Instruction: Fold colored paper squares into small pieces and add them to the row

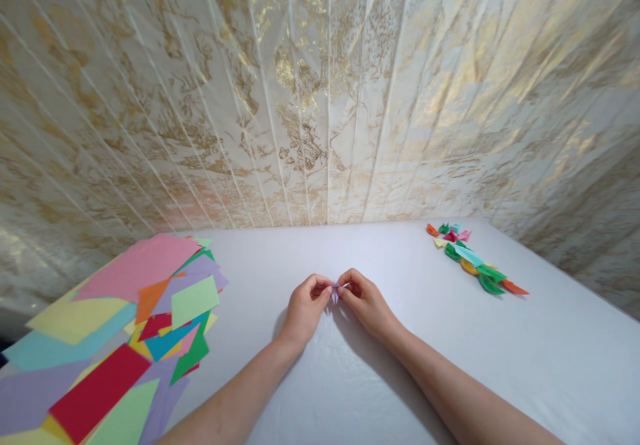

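Observation:
Between my fingertips, above the middle of the white table (280,258), is a small folded piece of purple paper (335,292). My left hand (310,305) pinches its left side with thumb and forefinger. On its right side, my right hand (365,302) grips it in the same kind of pinch. The two hands almost meet at the paper. Its narrow points hang downward, and the fingers cover much of its shape.
Loose coloured paper sheets, among them a large pink sheet (145,268) and a red sheet (100,392), spread over the left side. Several small folded paper pieces (467,255) lie in a row at the back right. A gold-patterned curtain (310,112) hangs behind the table.

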